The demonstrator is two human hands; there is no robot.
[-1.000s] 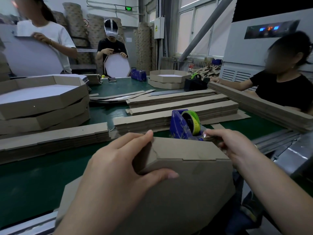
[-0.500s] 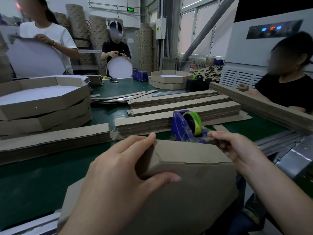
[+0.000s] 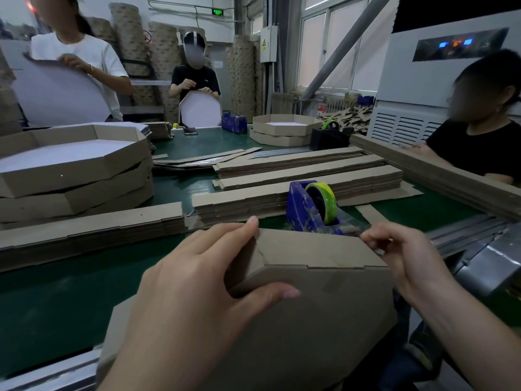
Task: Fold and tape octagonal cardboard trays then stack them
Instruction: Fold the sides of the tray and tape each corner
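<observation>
- Since the earlier frame: right hand [image 3: 406,255] sits slightly further from the tape dispenser [image 3: 313,207], fingertips pinched at the tray's far right corner; whether tape is between them, cannot tell.
- Left hand [image 3: 197,280] grips the cardboard tray [image 3: 318,306] at a folded corner, thumb on the underside, fingers over the side wall.
- Tray is tilted up at the near worktop [image 3: 56,300] edge, base toward camera.
- Finished tray stack [image 3: 73,176] at left; flat cardboard strips [image 3: 282,190] behind the dispenser.
</observation>
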